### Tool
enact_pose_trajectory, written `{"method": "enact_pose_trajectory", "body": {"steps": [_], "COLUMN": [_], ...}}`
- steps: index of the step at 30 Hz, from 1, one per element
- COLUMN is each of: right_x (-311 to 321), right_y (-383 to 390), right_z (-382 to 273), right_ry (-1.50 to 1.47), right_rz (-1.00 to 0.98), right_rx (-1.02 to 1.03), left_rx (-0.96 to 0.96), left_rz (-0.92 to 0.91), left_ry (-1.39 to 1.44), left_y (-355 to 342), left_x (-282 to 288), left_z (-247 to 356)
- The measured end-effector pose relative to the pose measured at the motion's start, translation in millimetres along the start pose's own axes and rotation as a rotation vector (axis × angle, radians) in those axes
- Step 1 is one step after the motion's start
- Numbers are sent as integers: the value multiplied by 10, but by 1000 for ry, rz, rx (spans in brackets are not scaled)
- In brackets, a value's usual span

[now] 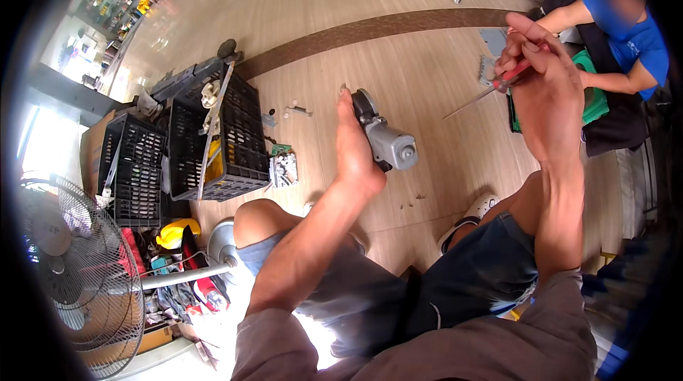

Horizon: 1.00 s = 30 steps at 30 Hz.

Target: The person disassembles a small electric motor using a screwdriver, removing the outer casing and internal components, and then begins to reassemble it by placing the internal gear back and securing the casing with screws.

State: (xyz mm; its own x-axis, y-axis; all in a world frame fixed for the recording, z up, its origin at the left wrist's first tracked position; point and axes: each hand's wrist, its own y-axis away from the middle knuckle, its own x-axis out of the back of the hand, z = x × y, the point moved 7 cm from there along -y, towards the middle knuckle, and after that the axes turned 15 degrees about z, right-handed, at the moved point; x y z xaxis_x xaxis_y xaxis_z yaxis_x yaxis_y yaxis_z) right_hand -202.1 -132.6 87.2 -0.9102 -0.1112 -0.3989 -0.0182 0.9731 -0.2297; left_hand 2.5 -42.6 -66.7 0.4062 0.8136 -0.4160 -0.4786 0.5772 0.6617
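A silver motor with a black gear housing (pixel 393 145) sits in my left hand (pixel 353 143), which is closed on its side above the floor. Its rounded metal end points toward the right. Off to the right, my right hand (pixel 548 96) is raised with its fingers wrapped round a red-handled screwdriver (pixel 514 76). The thin shaft slants down to the left, and its tip is apart from the motor. Part of the handle is hidden by my fingers.
Black plastic crates (pixel 245 135) stand at the left, with a box of small parts (pixel 284 169) beside them. A fan (pixel 78 274) is at lower left. A person in a blue shirt (pixel 633 46) sits at the right by a green container (pixel 594 100). Small bits (pixel 413 202) lie on the floor.
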Motion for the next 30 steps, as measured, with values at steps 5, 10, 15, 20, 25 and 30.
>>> {"method": "enact_pose_trajectory", "body": {"steps": [5, 10, 15, 20, 25, 30], "right_x": [-95, -253, -287, -365, -408, -408], "right_y": [261, 505, 709, 1032, 1166, 1197], "right_z": [164, -178, -366, -475, -435, -420], "right_ry": [284, 784, 412, 255, 195, 233], "right_rz": [-96, -222, -217, -296, -316, -327], "right_rx": [117, 877, 894, 961, 966, 970], "left_rx": [-10, -33, -28, -46, -55, -33], "left_rz": [33, 7, -20, 2, -20, -47], "left_ry": [-11, 2, 10, 41, 41, 49], "left_y": [-4, -23, -80, -77, -112, -108], "left_x": [4, 35, 51, 46, 62, 90], "left_z": [74, 183, 226, 229, 234, 219]}}
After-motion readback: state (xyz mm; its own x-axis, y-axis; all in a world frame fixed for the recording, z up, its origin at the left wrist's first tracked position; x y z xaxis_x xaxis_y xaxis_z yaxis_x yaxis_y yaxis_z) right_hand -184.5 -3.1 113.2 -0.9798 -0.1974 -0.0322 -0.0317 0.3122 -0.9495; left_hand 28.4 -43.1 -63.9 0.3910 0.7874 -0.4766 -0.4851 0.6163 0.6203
